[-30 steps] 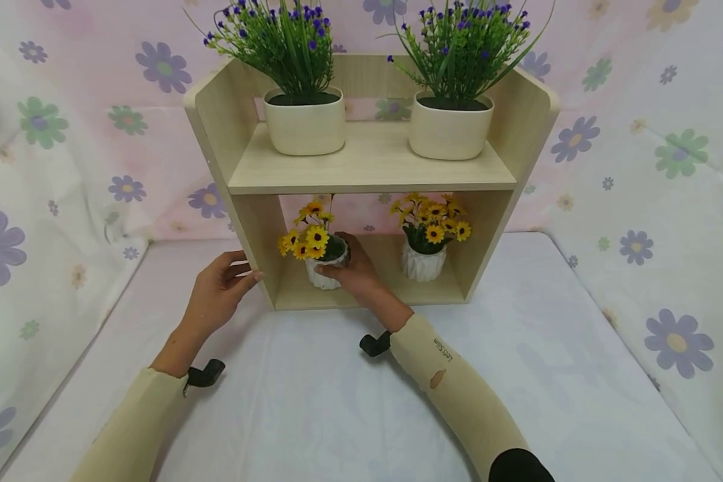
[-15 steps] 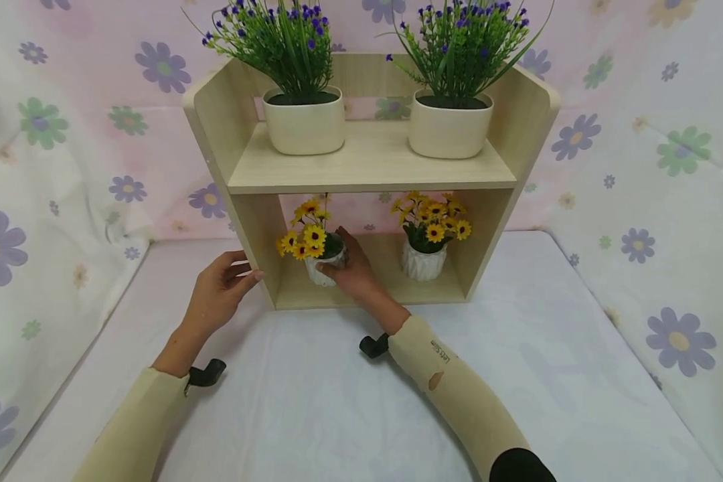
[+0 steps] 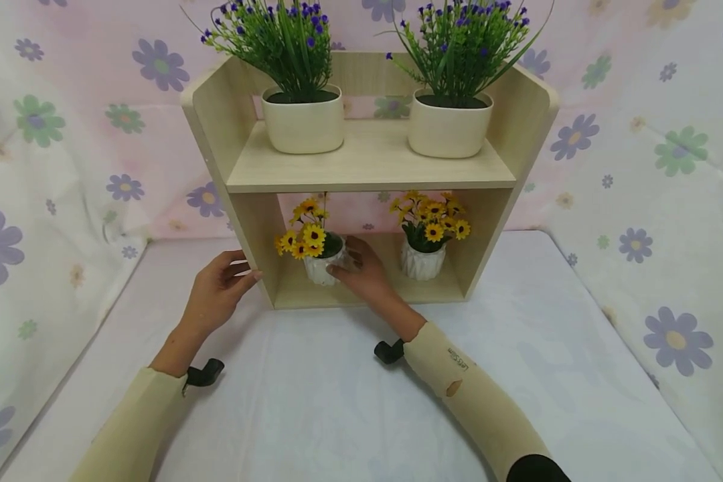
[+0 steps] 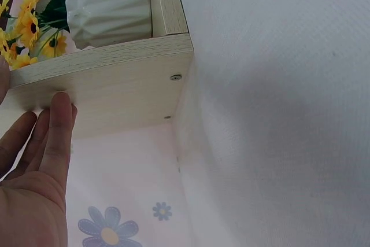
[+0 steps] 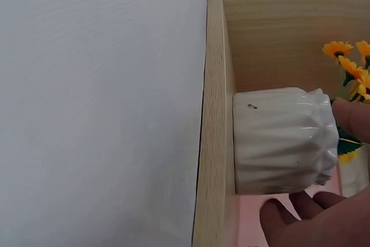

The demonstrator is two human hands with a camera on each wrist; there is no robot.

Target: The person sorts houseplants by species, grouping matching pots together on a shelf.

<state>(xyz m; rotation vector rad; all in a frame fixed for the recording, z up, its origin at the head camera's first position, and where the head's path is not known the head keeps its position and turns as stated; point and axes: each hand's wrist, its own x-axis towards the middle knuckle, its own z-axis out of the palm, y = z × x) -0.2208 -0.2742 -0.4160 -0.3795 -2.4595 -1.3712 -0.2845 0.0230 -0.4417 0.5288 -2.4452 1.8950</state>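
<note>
A white ribbed pot (image 3: 323,268) of yellow artificial flowers (image 3: 312,234) stands upright at the left of the wooden shelf's (image 3: 370,185) lower compartment. Beside it is my right hand (image 3: 367,271). In the right wrist view the thumb (image 5: 351,118) is at the pot's rim, while the other fingers (image 5: 280,215) are loosely bent and spread apart from its side. My left hand (image 3: 217,291) rests its straight fingers (image 4: 59,131) against the outer face of the shelf's left side panel (image 4: 127,79), its thumb at the front edge.
A matching flower pot (image 3: 423,262) stands at the compartment's right. Up on the top board are two cream planters (image 3: 304,127) (image 3: 450,130) with purple flowers. The shelf stands on a white cloth (image 3: 319,395), with flower-patterned curtains (image 3: 638,201) around it.
My right hand has loosened from the left flower pot and drawn back slightly to the right. That pot shifted a little back and left earlier. My left hand stays put.
</note>
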